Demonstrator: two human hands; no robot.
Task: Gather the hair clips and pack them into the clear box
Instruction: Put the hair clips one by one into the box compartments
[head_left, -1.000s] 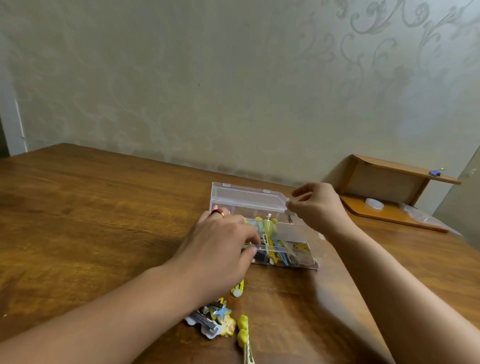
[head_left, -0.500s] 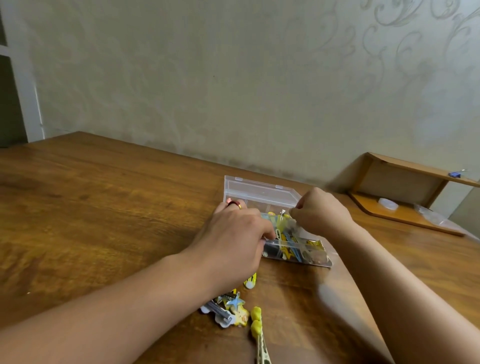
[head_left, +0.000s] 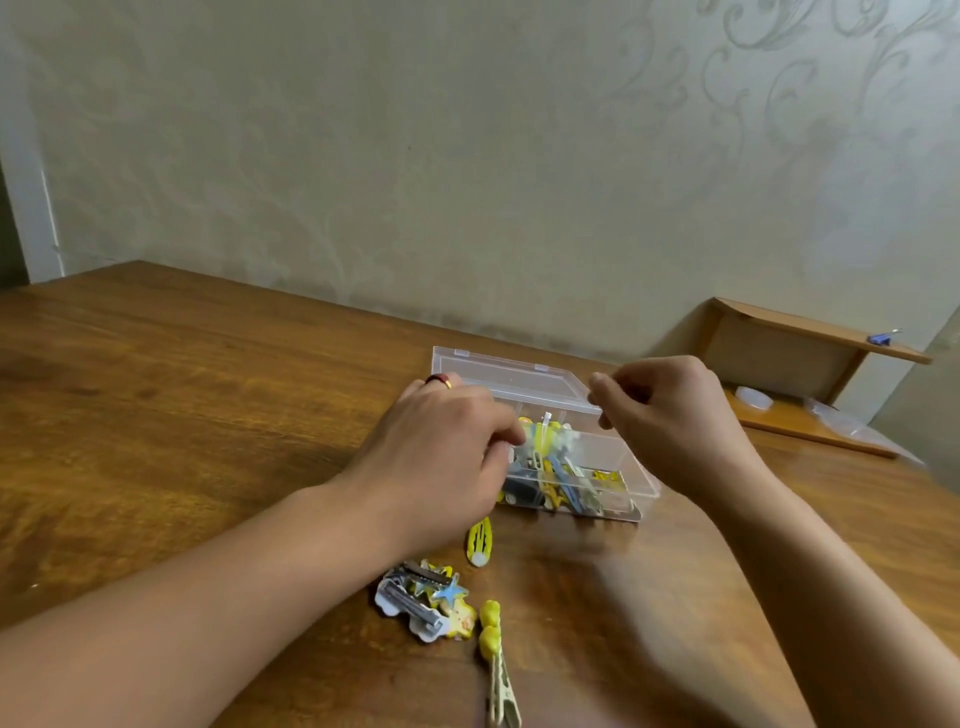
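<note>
Hair clips (head_left: 558, 475) inside clear box (head_left: 631, 465), lid open; left hand (head_left: 441, 457) fingertips in box, grasp unclear; right hand (head_left: 670, 415) clenched, empty.

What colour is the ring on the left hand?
Dark red with a gold edge; the ring shows in the head view.

Soft, even indoor light, moderately bright, with a warm yellowish cast. The wooden bench (head_left: 182, 415) shows a dull sheen toward its left edge. Faint, soft shadows lie on the bench under both forearms. The wide-angle lens bends the far bench edge and the wall (head_left: 467, 156). The clear box (head_left: 631, 467) contents look slightly smeared by motion blur; overall detail is soft.
</note>
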